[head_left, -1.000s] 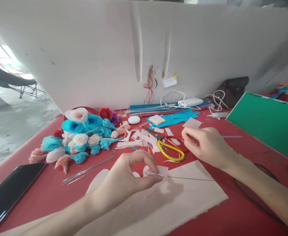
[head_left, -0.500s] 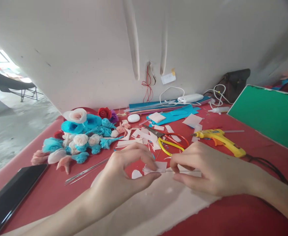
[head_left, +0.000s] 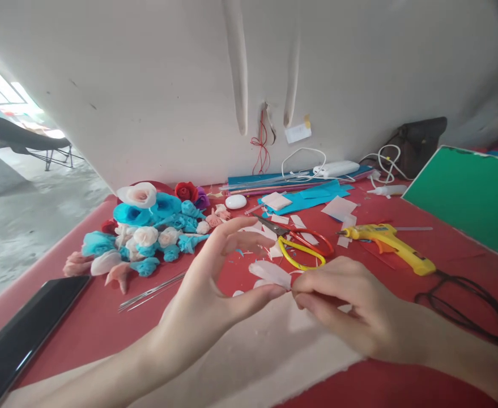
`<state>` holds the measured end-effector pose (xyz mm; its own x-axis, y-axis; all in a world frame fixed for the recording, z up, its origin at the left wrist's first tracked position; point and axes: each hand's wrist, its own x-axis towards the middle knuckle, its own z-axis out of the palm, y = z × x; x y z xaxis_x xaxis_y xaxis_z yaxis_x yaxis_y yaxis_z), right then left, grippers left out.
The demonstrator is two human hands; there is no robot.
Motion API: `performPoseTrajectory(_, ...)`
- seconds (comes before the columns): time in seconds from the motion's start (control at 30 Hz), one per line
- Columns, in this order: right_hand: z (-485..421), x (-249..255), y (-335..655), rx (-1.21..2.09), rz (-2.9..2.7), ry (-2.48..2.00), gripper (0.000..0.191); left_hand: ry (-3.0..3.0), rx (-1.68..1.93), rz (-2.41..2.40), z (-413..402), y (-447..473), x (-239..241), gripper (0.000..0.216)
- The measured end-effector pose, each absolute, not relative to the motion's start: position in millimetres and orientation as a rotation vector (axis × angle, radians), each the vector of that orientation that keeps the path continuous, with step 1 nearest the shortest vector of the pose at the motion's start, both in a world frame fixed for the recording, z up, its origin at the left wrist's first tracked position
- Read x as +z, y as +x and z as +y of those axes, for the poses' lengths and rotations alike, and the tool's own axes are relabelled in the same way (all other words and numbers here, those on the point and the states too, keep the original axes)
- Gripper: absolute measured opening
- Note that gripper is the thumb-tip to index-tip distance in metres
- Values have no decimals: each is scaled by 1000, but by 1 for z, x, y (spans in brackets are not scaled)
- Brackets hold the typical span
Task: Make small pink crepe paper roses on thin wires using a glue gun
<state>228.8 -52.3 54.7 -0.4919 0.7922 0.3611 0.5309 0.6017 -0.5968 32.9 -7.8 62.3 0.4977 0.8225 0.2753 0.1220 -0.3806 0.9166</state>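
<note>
A small pale pink-white piece of crepe paper (head_left: 269, 273), shaped like a petal, sticks out to the left from the fingertips of my right hand (head_left: 350, 303). That hand is closed in a pinch at the paper's narrow end; the thin wire seen there earlier is now hidden. My left hand (head_left: 215, 283) is open, its fingers raised and spread above the paper. Its thumb tip lies against the paper's lower edge, close to the right fingertips. Beneath both hands lies a large sheet of pale paper (head_left: 249, 351). Scissors (head_left: 302, 249) with red and yellow handles rest just beyond.
Blue, white and pink paper flowers (head_left: 147, 235) are heaped at the left. Metal wires (head_left: 150, 292) and a black phone-like slab (head_left: 32, 334) lie nearer. A yellow glue gun (head_left: 393, 243) with a black cable sits right, before a green board (head_left: 465, 198). Paper scraps surround the scissors.
My left fingers have lifted and spread away from the paper. My right hand has shifted its pinch to the paper's end, and the paper now tilts up to the left.
</note>
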Motion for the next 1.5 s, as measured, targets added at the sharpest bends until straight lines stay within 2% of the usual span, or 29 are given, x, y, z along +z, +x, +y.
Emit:
performPoseTrajectory(0.17,-59,53,221,374,-2124,-991,14,1768,1027,821,-6,34,61,52)
performPoseTrajectory(0.33,-63,49,220,237,-2094,-980,12,1793,831,822,-8,36,62,16)
performPoseTrajectory(0.4,-64,46,220,197,-2106,-988,10,1807,762,774,-10,37,63,10)
performPoseTrajectory(1.2,-65,43,216,285,-2125,-956,18,1561,805,658,-22,39,60,12)
performPoseTrajectory(1.5,-68,41,215,317,-2127,-984,15,1510,799,666,-24,38,61,9)
